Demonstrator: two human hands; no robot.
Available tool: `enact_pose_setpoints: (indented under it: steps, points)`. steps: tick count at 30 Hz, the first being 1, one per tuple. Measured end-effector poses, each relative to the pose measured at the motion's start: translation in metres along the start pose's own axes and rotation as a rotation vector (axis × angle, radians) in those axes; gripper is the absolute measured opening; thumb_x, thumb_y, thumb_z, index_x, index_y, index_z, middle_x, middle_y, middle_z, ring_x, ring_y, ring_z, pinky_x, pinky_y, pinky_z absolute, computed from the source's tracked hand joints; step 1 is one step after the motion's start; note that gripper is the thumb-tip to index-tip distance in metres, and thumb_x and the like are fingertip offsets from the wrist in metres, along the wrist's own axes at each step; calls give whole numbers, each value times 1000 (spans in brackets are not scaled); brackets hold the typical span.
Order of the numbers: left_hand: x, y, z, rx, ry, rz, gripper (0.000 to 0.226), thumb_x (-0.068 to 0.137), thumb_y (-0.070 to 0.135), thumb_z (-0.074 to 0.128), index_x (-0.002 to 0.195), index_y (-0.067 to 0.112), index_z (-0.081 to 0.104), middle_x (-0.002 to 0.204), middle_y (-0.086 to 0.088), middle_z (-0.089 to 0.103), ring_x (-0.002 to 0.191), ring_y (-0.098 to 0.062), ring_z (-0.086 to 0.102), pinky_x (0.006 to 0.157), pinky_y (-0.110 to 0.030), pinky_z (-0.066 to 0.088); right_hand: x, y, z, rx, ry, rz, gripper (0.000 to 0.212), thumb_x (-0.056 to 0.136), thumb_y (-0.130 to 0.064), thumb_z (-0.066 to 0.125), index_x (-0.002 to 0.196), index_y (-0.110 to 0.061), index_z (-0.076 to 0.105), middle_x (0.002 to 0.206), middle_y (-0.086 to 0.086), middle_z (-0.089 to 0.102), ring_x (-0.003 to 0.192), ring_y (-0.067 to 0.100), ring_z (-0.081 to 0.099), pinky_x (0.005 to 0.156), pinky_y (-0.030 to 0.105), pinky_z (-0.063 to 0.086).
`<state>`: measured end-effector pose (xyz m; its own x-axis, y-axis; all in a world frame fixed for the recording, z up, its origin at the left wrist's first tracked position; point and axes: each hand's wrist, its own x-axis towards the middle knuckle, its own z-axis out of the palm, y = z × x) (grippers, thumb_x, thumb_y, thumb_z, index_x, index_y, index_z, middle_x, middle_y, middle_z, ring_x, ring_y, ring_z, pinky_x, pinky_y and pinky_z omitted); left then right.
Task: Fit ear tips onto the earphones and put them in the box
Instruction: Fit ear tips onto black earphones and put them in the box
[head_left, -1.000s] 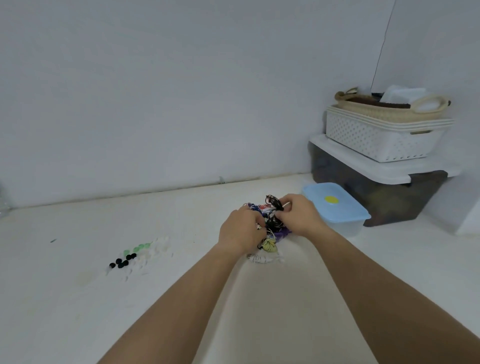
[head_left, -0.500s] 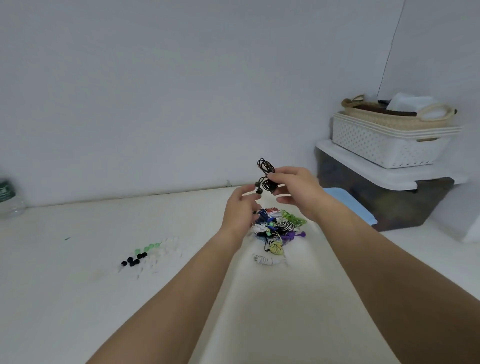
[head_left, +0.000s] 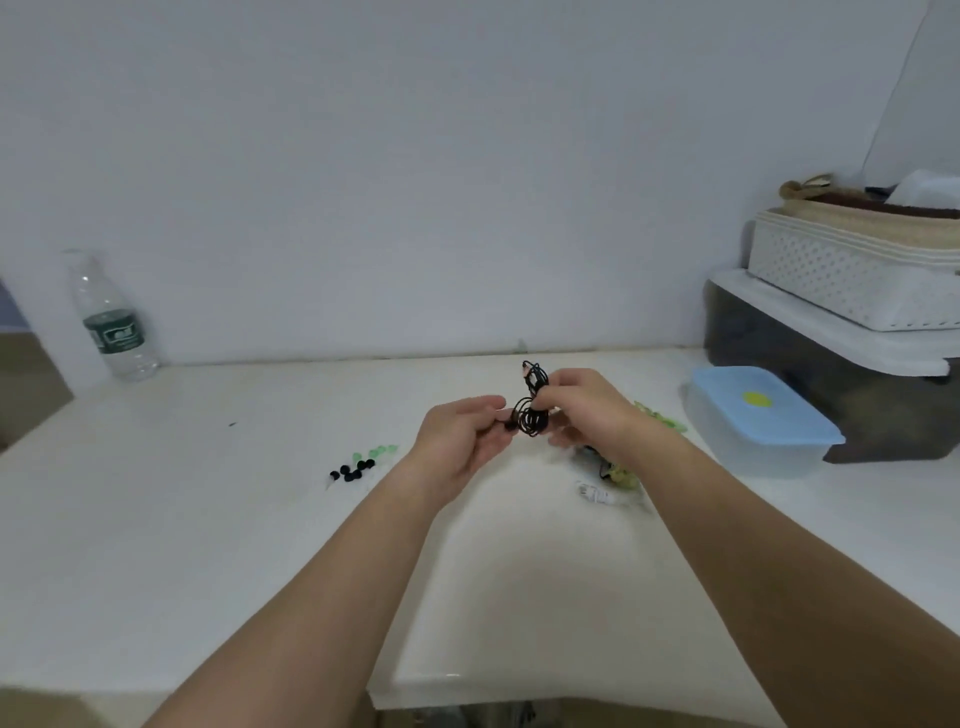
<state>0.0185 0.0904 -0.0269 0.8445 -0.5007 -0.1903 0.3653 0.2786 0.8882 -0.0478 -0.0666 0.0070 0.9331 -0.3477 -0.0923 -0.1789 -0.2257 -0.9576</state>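
R hand (head_left: 584, 410) up off the white tabletop (head_left: 208, 545), fingers curled round the black coiled wire earphones (head_left: 531, 415). The bundle stands roughly upright, one cable end poking out the top, the coil low and toward the L side. L hand (head_left: 460, 441) is right beside it, thumb & fingers closing on what looks like a bud end at the coil's lower edge; grip looks light.

Here's the key bit: the small black and green ear tips (head_left: 359, 466) lie down on the table to the L of the L hand, apart from it. So L hand's nearer, and prob the one to fetch a tip while R steadies the coil.

Under & behind the R wrist is the heap of other coloured earphones (head_left: 621, 474). Further R sits the clear plastic box with pale blue lid (head_left: 753, 415), lid on, so it needs opening before anything goes in.

Writing: yellow round sticker on the lid, nothing legible. Far L, the clear plastic bottle (head_left: 111, 322) has a green label w/ white marks, too blurred to read.
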Motion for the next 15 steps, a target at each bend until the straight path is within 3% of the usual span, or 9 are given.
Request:
enact_pose_setpoints:
  steps: [4, 8, 11, 15]
  points:
    - [-9, -8, -29, 331, 91, 118, 22, 94, -1, 61, 116, 3, 56, 101, -18, 74, 76, -24, 70, 69, -24, 60, -5, 16, 25, -183, -71, 79, 22, 85, -11, 67, 104, -14, 57, 88, 9, 74, 64, 17, 69, 65, 32, 58]
    - [-12, -19, -46, 453, 130, 191, 22, 92, 4, 67, 106, 7, 50, 105, -22, 72, 69, -23, 67, 60, -22, 56, -8, 33, 44, -191, -157, 146, 40, 86, -9, 70, 119, -14, 49, 96, 16, 74, 71, 25, 74, 68, 38, 60]
    - [-10, -24, -52, 562, 126, 257, 15, 91, 8, 70, 97, 8, 56, 91, -18, 72, 66, -20, 68, 58, -23, 55, -8, 44, 50, -265, -138, 138, 46, 88, -11, 68, 127, -16, 45, 95, 16, 71, 73, 27, 74, 65, 38, 59]
    - [-5, -29, -54, 717, 153, 341, 9, 82, 16, 80, 84, 17, 71, 76, 0, 72, 65, -8, 66, 64, -25, 53, -8, 48, 49, -680, -33, -20, 50, 84, -25, 70, 131, -24, 54, 117, 4, 62, 94, 21, 64, 78, 32, 52]
